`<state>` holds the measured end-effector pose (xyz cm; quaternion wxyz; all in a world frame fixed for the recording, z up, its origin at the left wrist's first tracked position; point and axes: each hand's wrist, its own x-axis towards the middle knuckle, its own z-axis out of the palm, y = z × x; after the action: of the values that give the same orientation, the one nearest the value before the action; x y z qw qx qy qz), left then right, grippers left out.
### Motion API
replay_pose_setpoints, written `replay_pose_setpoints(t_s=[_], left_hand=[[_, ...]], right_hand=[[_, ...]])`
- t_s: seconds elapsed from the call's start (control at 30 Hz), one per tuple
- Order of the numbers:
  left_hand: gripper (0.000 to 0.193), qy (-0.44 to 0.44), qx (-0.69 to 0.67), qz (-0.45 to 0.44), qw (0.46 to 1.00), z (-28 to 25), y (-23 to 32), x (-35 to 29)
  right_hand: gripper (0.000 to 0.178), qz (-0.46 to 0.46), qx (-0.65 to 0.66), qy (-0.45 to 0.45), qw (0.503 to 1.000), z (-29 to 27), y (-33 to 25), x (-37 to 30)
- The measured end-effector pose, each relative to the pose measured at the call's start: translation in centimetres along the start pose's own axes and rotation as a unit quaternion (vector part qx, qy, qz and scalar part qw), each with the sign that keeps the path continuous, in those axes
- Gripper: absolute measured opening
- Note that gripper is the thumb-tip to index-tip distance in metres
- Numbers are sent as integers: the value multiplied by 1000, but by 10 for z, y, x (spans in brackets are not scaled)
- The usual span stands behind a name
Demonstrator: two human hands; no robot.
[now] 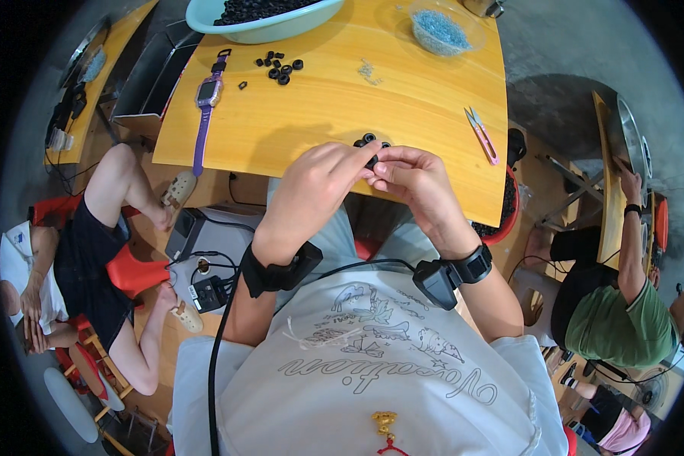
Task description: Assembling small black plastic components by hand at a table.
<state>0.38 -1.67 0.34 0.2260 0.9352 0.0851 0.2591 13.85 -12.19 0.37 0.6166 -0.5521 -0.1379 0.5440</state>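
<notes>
Left hand and right hand pinch a small, rounded black piece, partly covered, by the table's near edge.

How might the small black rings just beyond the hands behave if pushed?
The black rings would probably roll if tipped on edge, since their outlines look round. They're likely light, being small beside the right hand. Bunched closely, one may nudge its neighbours.

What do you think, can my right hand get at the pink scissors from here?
Probably yes: the scissors lie to the right of your right hand, and the tabletop between looks free. It's busy at a small black part, so may need freeing first.
</notes>
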Motion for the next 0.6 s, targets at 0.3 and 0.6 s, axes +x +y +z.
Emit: replay_pose_setpoints(t_s=[0.3, 0.6], left_hand=[[42, 7, -56, -55, 997, -1, 9, 3], [39, 31, -233, -107, 966, -4, 13, 5]], right_hand=[[24, -24, 24, -21, 999, 0, 5, -4], [36, -148, -20, -49, 988, -1, 10, -9]])
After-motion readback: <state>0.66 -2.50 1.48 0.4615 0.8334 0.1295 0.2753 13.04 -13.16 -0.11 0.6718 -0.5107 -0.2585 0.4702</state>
